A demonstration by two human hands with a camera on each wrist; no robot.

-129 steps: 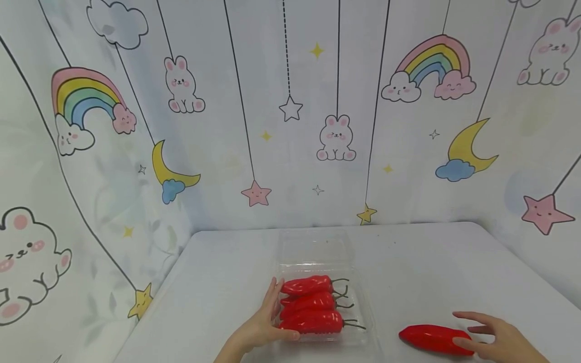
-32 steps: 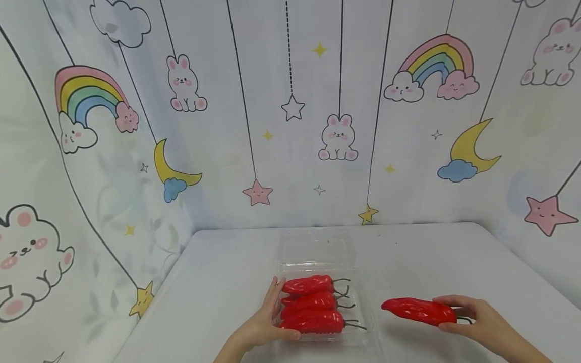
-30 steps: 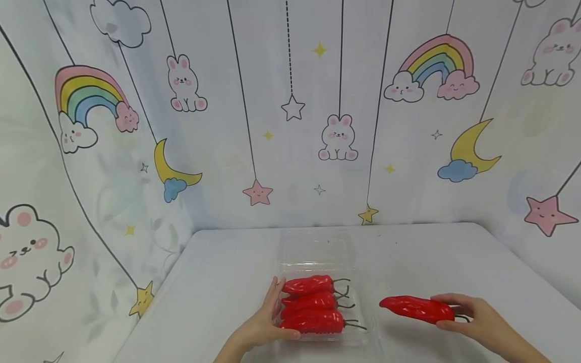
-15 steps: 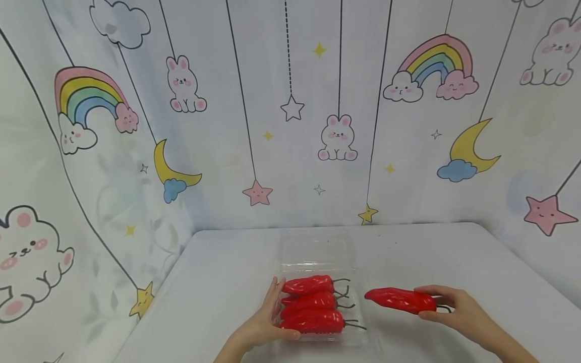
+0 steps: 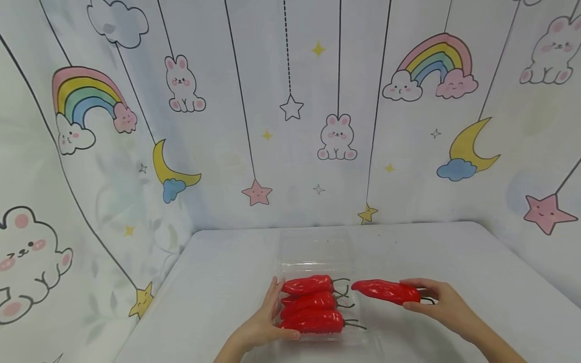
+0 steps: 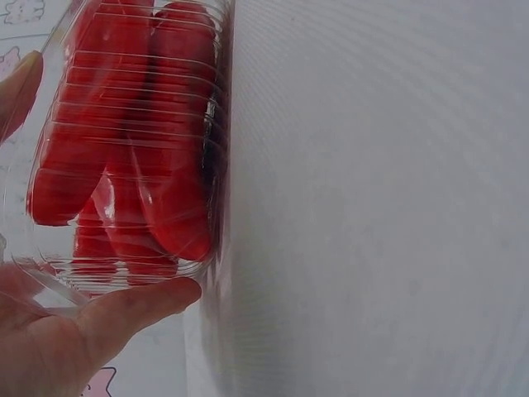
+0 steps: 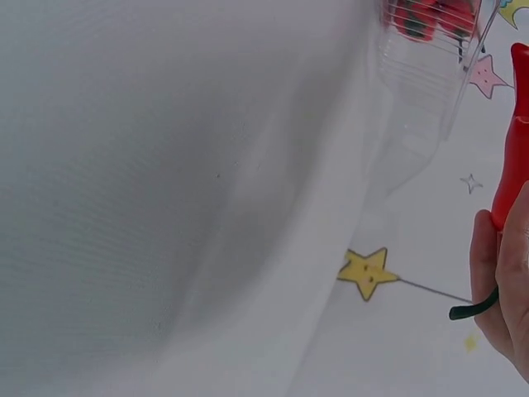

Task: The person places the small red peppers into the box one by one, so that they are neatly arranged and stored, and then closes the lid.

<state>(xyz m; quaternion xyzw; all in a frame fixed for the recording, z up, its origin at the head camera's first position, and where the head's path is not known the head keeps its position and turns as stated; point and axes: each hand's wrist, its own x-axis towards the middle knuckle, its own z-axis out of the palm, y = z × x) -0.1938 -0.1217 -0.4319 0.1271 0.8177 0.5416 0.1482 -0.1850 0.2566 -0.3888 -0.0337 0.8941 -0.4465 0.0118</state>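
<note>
Several glossy red peppers (image 5: 313,321) with green stems lie stacked in a clear plastic box (image 5: 369,327), stems to the right. My left hand (image 5: 265,320) holds the box's left end, thumb at the near side and fingers farther back; in the left wrist view the thumb (image 6: 140,314) lies along the ridged clear wall. In my right hand (image 5: 442,302) is another red pepper (image 5: 383,291), pinched near its stem end between thumb and fingers. It hangs above the table, tip pointing left, close to the stems in the box. The right wrist view shows its green stem (image 7: 475,308) below the fingers.
The box's clear lid (image 5: 315,247) lies folded back behind it on the white table (image 5: 431,252). Behind the table and along its sides hangs a white cloth (image 5: 290,161) printed with rabbits, stars, moons and rainbows.
My right hand has picked up the pepper from the table at the right and carried it up and leftward towards the box. The left hand and the box have stayed put.
</note>
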